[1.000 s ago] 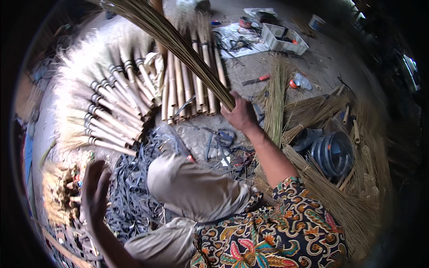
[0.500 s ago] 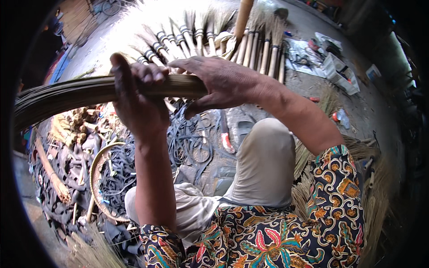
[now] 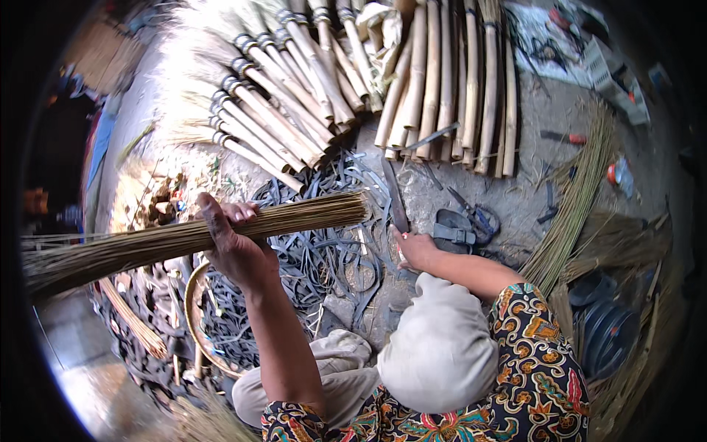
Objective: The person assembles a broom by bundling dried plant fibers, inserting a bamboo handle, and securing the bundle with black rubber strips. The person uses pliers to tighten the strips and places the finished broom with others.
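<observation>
Floor (image 3: 519, 202) below crosswise bundle (image 3: 309, 215), butt (image 3: 360, 208) rightward

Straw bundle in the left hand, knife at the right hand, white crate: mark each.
Straw bundle (image 3: 171, 241), head view: middle of its stalks.
Knife (image 3: 395, 195), head view: flat of the blade.
White crate (image 3: 602, 71), head view: side wall.

No lettering (nor any number or sign) can be read here.

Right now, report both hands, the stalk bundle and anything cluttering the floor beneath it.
Left hand closed around stalk bundle, blunt end rightward. Right hand at knife handle, grip unclear. Tangled black strips on floor beneath bundle.
</observation>
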The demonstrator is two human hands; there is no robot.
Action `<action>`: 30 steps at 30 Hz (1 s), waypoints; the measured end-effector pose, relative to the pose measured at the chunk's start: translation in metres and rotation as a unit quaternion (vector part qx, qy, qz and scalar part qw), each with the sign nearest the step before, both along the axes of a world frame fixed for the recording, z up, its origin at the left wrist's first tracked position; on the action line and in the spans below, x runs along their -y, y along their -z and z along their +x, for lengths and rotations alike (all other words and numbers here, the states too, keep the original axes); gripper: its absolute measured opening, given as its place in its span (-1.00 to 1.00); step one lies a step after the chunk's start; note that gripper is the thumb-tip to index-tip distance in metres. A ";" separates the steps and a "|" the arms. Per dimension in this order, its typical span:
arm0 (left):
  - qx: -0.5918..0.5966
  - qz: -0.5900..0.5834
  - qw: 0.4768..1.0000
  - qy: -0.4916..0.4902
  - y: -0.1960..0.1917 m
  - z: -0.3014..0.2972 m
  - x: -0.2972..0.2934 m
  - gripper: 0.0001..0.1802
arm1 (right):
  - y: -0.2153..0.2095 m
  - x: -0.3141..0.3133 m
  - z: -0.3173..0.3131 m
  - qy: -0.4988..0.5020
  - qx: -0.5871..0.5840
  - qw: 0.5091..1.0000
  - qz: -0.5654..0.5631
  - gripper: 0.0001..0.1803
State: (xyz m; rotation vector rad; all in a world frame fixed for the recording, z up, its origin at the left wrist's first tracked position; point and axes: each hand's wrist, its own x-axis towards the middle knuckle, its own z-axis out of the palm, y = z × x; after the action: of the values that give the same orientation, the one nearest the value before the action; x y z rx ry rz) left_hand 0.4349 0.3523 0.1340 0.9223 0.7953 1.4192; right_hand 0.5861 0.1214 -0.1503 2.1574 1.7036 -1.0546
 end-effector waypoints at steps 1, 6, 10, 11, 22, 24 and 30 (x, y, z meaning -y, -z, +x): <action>-0.017 -0.004 1.000 0.011 0.010 0.009 -0.003 -0.76 | 0.009 0.002 -0.007 0.051 -0.030 0.998 0.015 0.14; -0.040 -0.034 0.998 0.048 0.044 0.039 -0.011 -0.74 | -0.006 0.009 0.010 0.262 -0.126 0.949 0.124 0.10; -0.045 -0.036 0.994 0.089 0.053 0.054 -0.007 -0.75 | -0.049 0.038 0.061 0.259 -0.080 0.920 0.283 -0.10; -0.037 -0.041 0.994 0.095 0.054 0.059 -0.005 -0.78 | -0.059 0.049 0.074 0.240 -0.057 0.913 0.326 -0.14; -0.086 0.037 0.961 0.260 0.076 0.169 0.052 -0.76 | -0.030 0.180 0.153 0.709 0.103 0.620 0.319 -0.28; -0.136 0.051 0.948 0.285 0.103 0.187 0.065 -0.76 | -0.012 0.194 0.159 0.707 0.150 0.608 0.329 -0.26; -0.211 0.072 0.923 0.313 0.180 0.219 0.073 -0.72 | -0.005 0.175 0.171 0.693 0.283 0.647 0.142 -0.04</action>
State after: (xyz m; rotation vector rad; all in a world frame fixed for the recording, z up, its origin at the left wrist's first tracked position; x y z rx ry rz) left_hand 0.6537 0.2795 -0.0462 1.4733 0.6232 0.7274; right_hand 0.7573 -0.0537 -0.1452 3.3697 -0.3762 -0.0381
